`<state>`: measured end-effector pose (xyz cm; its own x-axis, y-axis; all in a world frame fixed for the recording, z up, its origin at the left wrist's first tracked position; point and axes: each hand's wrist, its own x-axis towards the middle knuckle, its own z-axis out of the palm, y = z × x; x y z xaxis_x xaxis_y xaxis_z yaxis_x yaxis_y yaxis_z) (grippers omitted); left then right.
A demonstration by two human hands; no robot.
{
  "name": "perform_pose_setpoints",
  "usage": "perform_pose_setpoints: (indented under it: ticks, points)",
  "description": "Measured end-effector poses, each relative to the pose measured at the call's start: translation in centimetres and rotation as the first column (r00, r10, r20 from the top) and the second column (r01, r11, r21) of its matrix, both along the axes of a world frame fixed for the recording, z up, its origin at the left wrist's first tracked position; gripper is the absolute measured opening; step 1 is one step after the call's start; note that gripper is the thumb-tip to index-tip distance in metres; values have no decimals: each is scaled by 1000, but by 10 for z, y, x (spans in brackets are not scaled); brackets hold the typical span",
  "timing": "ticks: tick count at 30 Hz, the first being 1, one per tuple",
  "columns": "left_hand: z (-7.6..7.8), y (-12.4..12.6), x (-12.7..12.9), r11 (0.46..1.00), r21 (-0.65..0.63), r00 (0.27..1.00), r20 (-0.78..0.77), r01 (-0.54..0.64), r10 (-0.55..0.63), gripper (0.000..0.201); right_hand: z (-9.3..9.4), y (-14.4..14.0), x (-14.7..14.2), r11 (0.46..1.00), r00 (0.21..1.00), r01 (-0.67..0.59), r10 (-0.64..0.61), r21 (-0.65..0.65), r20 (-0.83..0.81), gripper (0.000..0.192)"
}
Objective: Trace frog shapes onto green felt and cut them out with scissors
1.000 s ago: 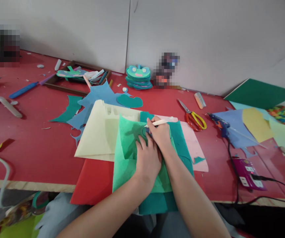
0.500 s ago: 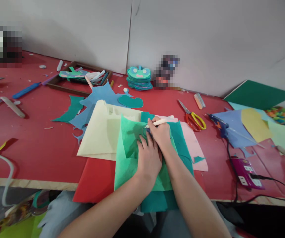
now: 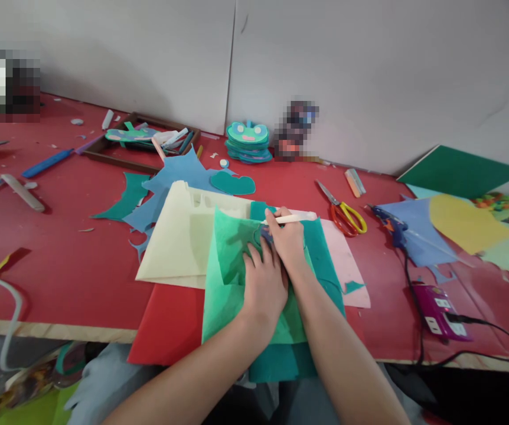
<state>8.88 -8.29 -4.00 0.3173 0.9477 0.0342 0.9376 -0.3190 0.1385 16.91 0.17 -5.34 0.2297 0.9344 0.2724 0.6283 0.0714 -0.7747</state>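
The right hand (image 3: pixel 289 239) pinches a cream pen (image 3: pixel 290 218) between its fingers, the tip down on a small blue template (image 3: pixel 265 235) that lies on the light green felt sheet (image 3: pixel 230 277). The left hand (image 3: pixel 263 284) lies flat on that same sheet just beside the right hand, its fingers spread and pressing the felt and the template's near edge. Under the light green sheet sit a dark teal sheet (image 3: pixel 325 260), a pale yellow sheet (image 3: pixel 177 239) to its left and a pink sheet (image 3: pixel 347 260) to its right — all on the red bench (image 3: pixel 51 260). Right of the light green sheet lie the orange-and-yellow scissors (image 3: pixel 345 213), and farther right a blue glue gun (image 3: pixel 391 227). Beyond the sheet, against the wall, stands a stack of frog faces (image 3: pixel 248 140)
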Motion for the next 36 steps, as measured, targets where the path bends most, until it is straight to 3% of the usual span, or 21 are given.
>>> perform_pose_setpoints:
  ticks: [5,10,14,19,23,36]
  points:
    - [0,0,-1,1000,6,1000,-1,-1,1,53,-3,7,9,999,959,18,-25,-27,-283,28]
    - [1,0,-1,1000,-21,1000,-15,-3,3,52,19,6,19,984,969,-157,138,-79,-203,28]
    - [2,1,-2,1000,-21,1000,-21,14,-15,54,31,4,13,952,936,-279,240,-129,-259,27]
    - [0,1,-2,1000,-22,1000,-2,3,-3,53,14,6,2,994,980,-101,105,31,-167,31]
    - [-1,0,-1,1000,-2,1000,14,-4,4,53,2,5,6,994,992,-108,109,9,-71,30]
    - [2,1,-1,1000,-8,1000,-9,-7,7,54,5,3,9,990,990,-139,140,-33,32,31]
